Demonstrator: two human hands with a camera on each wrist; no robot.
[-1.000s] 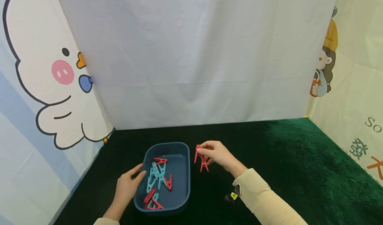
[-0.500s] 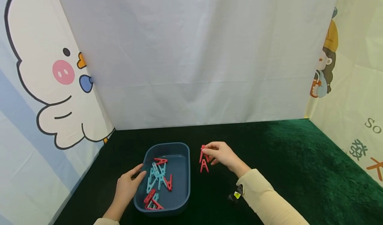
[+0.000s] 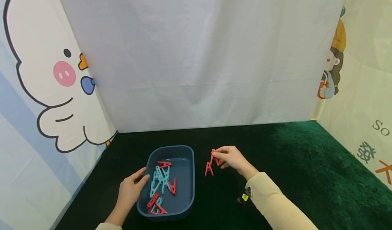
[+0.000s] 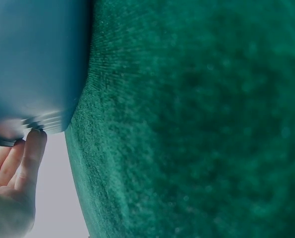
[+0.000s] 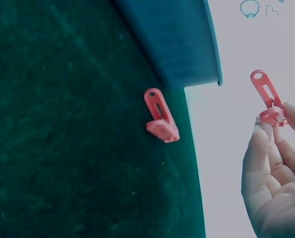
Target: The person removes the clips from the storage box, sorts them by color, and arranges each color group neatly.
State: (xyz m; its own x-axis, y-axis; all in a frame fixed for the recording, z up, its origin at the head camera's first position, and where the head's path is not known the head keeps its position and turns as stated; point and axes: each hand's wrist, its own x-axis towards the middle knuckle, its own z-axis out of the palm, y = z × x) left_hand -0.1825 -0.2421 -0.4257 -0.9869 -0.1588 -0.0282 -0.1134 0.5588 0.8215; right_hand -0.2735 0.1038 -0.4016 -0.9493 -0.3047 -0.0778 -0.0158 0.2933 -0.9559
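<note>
The left hand (image 3: 130, 188), fingers relaxed, touches the side of a blue bin (image 3: 185, 187). Just right of the bin, a loose red clothespin (image 5: 162, 129) rests on green cloth (image 3: 294, 162). Slightly farther off, the right hand (image 3: 230, 158) pinches a second red clothespin (image 5: 273, 114) between thumb and fingertips, one arm jutting past them.

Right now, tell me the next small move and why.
Probably lower the held red clip onto the green surface near the loose red clip: the right grip pinches the held one to the right of the blue bin, seemingly raised, and the loose one lies close by.
</note>
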